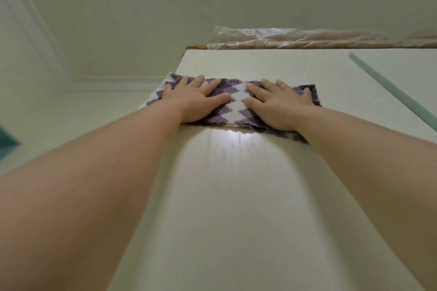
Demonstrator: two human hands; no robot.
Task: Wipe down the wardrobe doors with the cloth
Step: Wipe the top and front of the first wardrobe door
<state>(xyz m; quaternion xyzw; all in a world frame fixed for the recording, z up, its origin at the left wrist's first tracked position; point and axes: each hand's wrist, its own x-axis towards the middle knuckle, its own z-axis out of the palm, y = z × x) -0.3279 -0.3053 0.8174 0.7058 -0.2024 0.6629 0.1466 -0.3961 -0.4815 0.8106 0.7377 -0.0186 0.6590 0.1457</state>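
Note:
I look steeply up along a cream wardrobe door point(224, 196). A purple and white zigzag cloth point(237, 101) lies spread against the door near its top edge. My left hand point(196, 99) presses flat on the cloth's left half with fingers spread. My right hand point(276, 104) presses flat on its right half in the same way. Both forearms stretch up from the bottom corners. A glossy damp-looking patch shines on the door just below the cloth.
Plastic-wrapped rolls point(307, 39) lie on top of the wardrobe, just above the door's top edge. A pale green strip point(390, 92) runs diagonally down the right side. A ceiling cornice point(106, 84) is at the left, and a teal object point(7, 142) at the left edge.

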